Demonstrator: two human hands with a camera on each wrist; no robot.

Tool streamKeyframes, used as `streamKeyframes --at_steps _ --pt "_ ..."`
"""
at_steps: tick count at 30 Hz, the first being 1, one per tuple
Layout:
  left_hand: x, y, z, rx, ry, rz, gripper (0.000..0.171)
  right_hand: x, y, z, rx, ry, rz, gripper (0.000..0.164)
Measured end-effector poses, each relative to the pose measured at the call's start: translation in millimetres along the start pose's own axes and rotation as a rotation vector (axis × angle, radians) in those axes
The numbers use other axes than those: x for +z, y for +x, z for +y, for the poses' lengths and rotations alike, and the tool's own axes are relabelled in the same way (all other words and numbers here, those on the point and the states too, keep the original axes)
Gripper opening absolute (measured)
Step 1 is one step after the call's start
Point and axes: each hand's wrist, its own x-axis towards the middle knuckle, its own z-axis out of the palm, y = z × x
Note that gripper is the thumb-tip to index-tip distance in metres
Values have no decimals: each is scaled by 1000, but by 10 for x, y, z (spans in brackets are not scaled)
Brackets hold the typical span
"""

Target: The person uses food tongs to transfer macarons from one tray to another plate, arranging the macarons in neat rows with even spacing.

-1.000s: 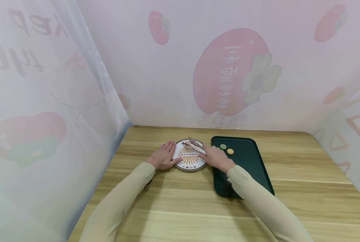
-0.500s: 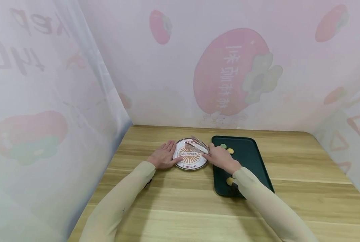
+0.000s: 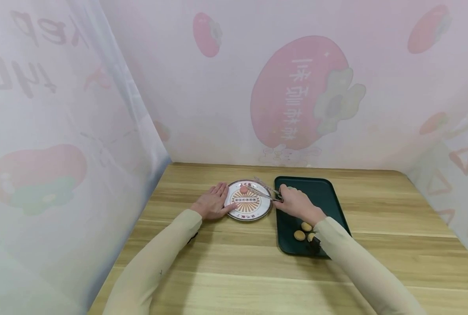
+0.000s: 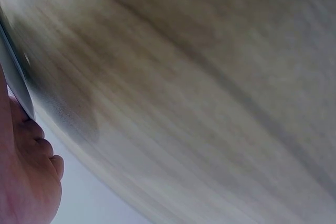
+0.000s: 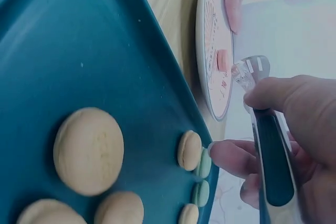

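Observation:
In my right hand (image 3: 297,204) I hold a pair of food tongs (image 3: 260,193), its clear tips spread apart over the plate's upper right. The right wrist view shows my thumb and fingers round the tongs' handle (image 5: 275,156). On the white patterned plate (image 3: 246,213), a pink macaron (image 3: 243,189) lies close to the tips, also visible as a pink macaron (image 5: 222,60) in the right wrist view. My left hand (image 3: 213,202) rests with straight fingers against the plate's left rim. The left wrist view catches just part of that hand (image 4: 34,166).
A dark green tray (image 3: 316,186) stands right of the plate, partly under my right forearm. Several cream macarons (image 5: 89,150) and green macarons (image 5: 200,193) lie on it. The wooden table (image 3: 226,271) meets printed curtains (image 3: 218,109) at the back and sides.
My right hand has drawn back to the right with the tongs, whose tips have spread. The pink macaron now shows on the plate. My left hand has stayed put.

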Motion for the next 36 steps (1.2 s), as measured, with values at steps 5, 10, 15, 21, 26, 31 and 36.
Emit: streamKeyframes --at_steps 5,10,15,21,26,31,36 --pt "-15 9 10 6 -10 5 93 -113 -104 23 3 -4 -16 31" --pt "-29 8 11 9 -6 16 94 -172 -182 59 -6 -21 -14 31" --pt "-23 10 0 5 4 8 94 -172 -228 151 -27 -75 38 33" --pt "5 26 -4 1 0 1 93 -212 -304 231 8 -56 34 35" --pt "21 29 -15 3 5 6 94 -230 -375 307 45 -34 32 32" --pt "24 19 -19 4 6 9 95 -218 -440 409 56 -41 51 30" --pt "22 17 -10 7 0 13 95 -235 -517 524 75 -17 64 33"
